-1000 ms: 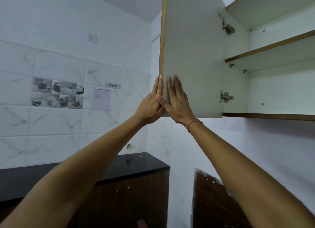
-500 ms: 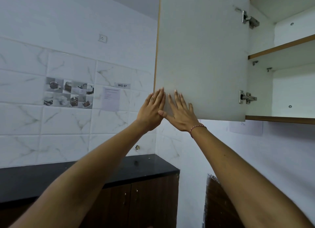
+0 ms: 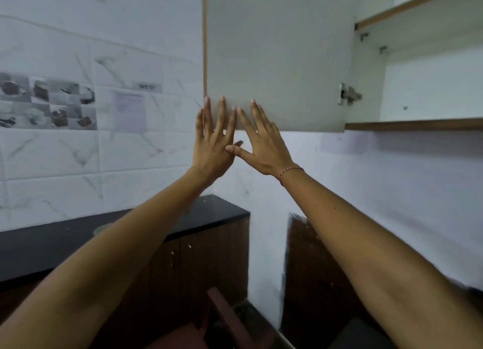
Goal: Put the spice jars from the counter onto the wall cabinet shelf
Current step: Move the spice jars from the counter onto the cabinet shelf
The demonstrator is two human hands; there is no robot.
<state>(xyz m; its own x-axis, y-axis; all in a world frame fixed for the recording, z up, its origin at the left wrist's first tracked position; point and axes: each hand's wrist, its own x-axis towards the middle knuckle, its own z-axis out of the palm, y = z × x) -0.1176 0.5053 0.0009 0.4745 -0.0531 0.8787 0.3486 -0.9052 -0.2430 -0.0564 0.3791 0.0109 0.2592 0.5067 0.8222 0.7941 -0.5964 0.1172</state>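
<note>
Both hands reach up at 12 o'clock: left hand (image 3: 212,142) and right hand (image 3: 262,142), each grip spread flat holding nothing, fingertips on the open white wall cabinet door (image 3: 277,56). Bare white cabinet shelf (image 3: 428,37) at 2 o'clock; black worktop (image 3: 52,241) at 8 o'clock; spice jars unseen
</note>
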